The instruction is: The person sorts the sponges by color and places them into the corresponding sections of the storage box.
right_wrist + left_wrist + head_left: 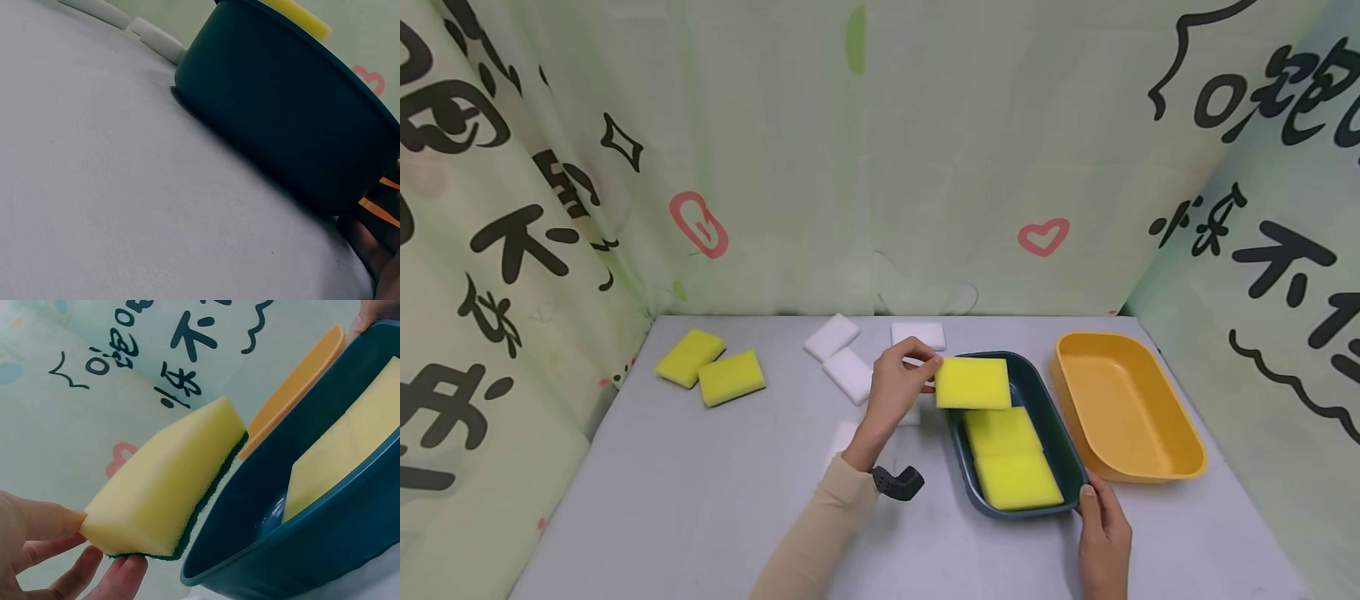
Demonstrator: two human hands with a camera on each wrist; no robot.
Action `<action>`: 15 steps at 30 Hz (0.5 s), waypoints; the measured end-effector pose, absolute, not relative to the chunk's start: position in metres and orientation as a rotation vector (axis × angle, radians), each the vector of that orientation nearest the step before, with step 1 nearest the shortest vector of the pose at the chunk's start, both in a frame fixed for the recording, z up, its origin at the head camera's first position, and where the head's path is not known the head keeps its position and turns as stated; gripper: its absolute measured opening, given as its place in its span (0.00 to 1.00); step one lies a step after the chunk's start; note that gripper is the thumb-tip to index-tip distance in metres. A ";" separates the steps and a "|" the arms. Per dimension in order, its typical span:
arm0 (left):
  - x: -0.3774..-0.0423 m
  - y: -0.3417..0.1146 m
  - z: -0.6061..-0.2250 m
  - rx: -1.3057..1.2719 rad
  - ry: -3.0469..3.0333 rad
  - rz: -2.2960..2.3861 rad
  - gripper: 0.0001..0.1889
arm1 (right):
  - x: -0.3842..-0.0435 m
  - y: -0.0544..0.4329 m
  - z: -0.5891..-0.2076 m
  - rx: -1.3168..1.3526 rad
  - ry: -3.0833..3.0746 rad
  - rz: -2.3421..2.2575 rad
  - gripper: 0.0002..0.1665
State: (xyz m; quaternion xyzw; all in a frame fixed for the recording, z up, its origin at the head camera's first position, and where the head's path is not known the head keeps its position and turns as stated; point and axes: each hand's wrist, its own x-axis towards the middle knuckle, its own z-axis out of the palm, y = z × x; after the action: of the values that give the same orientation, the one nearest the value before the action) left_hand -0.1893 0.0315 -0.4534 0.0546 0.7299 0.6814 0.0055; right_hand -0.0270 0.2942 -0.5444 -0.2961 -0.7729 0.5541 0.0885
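Note:
My left hand (898, 379) pinches one end of a yellow sponge (973, 383) with a dark green scouring layer underneath. That sponge is above the far end of a dark teal plastic tub (1060, 433). Inside the tub, two more yellow sponges (1018, 482) lie yellow side up, one behind the other. My right hand (1105, 533) holds the tub's near right corner, thumb by the rim and fingers along the outer side. In the left wrist view, thumb and fingers grip the sponge (162, 487) at its end, beside the tub wall (300, 544).
Two yellow sponges (732, 377) lie at the table's back left. Several white sponge blocks (848, 373) are scattered left of and behind the tub, some partly behind my left arm. An orange tub (1127, 408) stands right of the teal one. Printed curtains surround the table.

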 end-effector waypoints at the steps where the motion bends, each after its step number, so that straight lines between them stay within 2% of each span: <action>1: -0.189 0.033 -0.454 0.172 2.288 2.130 0.04 | -0.027 0.294 -0.544 -0.881 -2.301 1.647 0.33; 15: -0.197 0.057 -0.460 0.149 2.410 2.046 0.03 | -0.027 0.295 -0.544 -0.877 -2.314 1.631 0.34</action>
State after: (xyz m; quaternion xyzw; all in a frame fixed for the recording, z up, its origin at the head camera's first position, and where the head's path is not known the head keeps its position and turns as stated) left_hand -0.1974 0.0569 -0.4599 0.0472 0.7615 0.6464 -0.0116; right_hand -0.0268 0.2949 -0.5440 -0.2947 -0.7778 0.5480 0.0888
